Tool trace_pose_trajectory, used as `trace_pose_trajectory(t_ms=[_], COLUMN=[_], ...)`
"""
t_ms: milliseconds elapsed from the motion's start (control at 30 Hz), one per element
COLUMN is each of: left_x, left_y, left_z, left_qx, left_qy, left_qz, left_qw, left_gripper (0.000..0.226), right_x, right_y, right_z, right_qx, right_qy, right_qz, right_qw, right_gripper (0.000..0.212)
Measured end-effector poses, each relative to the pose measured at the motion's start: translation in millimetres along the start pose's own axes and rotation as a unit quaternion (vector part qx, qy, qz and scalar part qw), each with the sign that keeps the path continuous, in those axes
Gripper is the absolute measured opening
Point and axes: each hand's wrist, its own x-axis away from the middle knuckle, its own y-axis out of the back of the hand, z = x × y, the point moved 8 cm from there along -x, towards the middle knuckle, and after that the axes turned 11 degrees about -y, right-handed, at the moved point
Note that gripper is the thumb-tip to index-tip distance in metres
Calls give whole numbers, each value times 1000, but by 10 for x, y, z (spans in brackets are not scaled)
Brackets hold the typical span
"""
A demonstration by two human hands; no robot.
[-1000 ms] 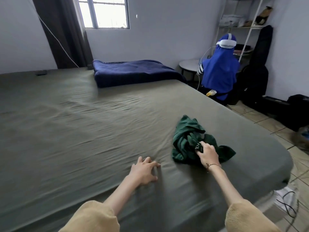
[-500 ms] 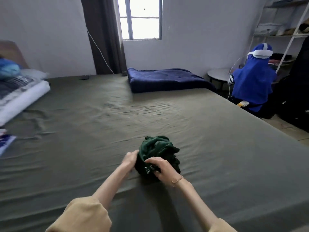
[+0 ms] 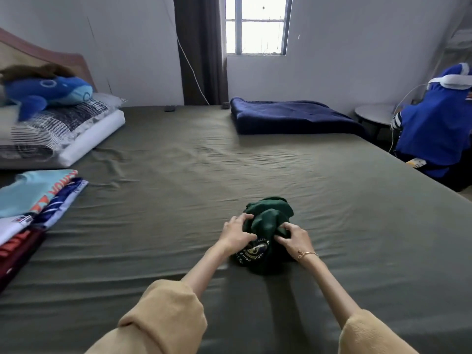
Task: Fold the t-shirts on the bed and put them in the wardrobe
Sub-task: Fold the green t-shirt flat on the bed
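A crumpled dark green t-shirt with a round white crest lies bunched on the olive bed sheet, in front of me near the bed's front edge. My left hand grips its left side with curled fingers. On the shirt's right side my right hand, a gold bracelet at the wrist, pinches the cloth. A stack of folded t-shirts, light blue on top with white and red below, sits at the bed's left edge.
Pillows and a blue whale plush lie at the far left by the headboard. A folded navy blanket rests at the far side under the window. A person in blue sits at the right by a round table.
The green t-shirt has been dragged left across the bed to in front of me. My left hand left the sheet and took hold of it. The view swung left, showing the folded stack.
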Motion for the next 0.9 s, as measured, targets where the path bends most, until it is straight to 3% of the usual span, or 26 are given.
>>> trace_pose_trajectory(t_ms=[100,167,267,367,433,533,600,700,767,900], left_x=[33,31,13,48,161,481,689,910,993,1020], left_y=[-97,-19,293,716,1046,1476,1567,1486,1443,1388], left_z=[-120,-119,-38,279,626,1153,1590,2090,2141,1452], left_qx=[-112,-127,-18,124,194,241,261,237,146,-17], left_qy=[-61,-79,-92,-76,-38,36,118,259,316,242], left_qz=[50,36,-42,-133,-212,-309,-342,-346,-321,-276], left_qw=[991,988,995,980,957,920,895,870,881,930], left_gripper=[75,61,20,28,34,39,37,8,35,78], right_x=[144,228,247,268,248,160,187,235,269,249], right_y=[-33,-17,27,-94,-210,-403,-543,-530,-487,-392], right_z=[354,599,812,882,808,559,417,394,477,592], right_qx=[-67,-117,-165,-231,-174,44,147,192,178,184], right_qy=[99,147,165,135,114,78,43,22,24,15], right_qz=[29,35,35,141,156,111,107,40,9,-16], right_qw=[992,982,972,953,966,990,982,980,984,983], right_gripper=[17,14,19,51,69,81,71,41,31,31])
